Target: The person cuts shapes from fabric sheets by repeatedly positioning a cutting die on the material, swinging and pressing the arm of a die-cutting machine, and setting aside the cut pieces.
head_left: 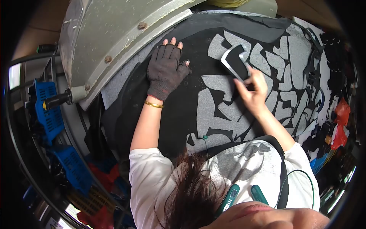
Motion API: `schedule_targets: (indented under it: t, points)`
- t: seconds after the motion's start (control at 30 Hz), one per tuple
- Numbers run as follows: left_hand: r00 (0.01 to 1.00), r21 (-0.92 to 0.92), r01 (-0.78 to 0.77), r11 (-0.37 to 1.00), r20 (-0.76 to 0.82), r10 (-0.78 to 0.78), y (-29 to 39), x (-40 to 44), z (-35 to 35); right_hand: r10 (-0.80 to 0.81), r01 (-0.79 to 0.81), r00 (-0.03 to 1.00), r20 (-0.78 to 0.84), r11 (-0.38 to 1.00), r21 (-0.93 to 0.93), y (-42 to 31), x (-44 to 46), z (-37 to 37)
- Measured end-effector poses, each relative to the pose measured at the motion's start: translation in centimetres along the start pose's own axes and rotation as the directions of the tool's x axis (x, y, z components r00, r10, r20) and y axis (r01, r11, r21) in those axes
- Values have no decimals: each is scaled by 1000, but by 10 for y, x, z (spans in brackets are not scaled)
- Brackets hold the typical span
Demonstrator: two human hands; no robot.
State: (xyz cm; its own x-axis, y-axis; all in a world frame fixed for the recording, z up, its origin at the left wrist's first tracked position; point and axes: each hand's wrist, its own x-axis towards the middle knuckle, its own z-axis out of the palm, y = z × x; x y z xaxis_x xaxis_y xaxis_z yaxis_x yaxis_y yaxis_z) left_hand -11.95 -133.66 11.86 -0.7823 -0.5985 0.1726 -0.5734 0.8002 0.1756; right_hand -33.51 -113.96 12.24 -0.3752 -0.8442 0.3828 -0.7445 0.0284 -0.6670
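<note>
The black sheet (179, 114) runs along the metal machine (114, 26) at its upper left, where the machine's edge leaves little room beside the left hand (167, 70). Unbroken black gives open room between that hand and the grey shapes (299, 68), which crowd the right side up to narrow black strips. The die (228, 64) is over the sheet, at the left border of those shapes; whether it touches the sheet, I cannot tell. It is a silvery, thin-walled metal outline with a bent form and an open middle. There is 1 die, 1 fingerless glove (160, 76) and 2 blue baskets (49, 110). The 2 hands are well apart: the left lies flat, palm down, while the right hand (256, 91) grips the die between thumb and fingers.
</note>
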Motion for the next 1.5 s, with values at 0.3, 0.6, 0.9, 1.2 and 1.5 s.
schedule_targets:
  t: [0.3, 0.6, 0.9, 1.2, 1.5]
  points:
    - [993, -286, 1, 958, -114, -35, -4, 0, 0, -6, 0, 996, 86, 998, 69, -40, 40, 75]
    - [993, -153, 114, 982, -14, -117, 8, 20, -8, -2, -41, 976, 219, 981, 190, -28, 39, 70]
    - [986, -144, 26, 989, -160, -49, -2, 29, -43, -79, 51, 982, 174, 986, 159, -28, 38, 74]
    - [290, 37, 591, 806, -942, -170, -204, -84, -207, -34, 13, 994, 100, 980, 200, -25, 37, 78]
    - [598, -190, 386, 903, -694, -402, -232, -128, -209, -119, 107, 991, 60, 978, 180, -22, 35, 83]
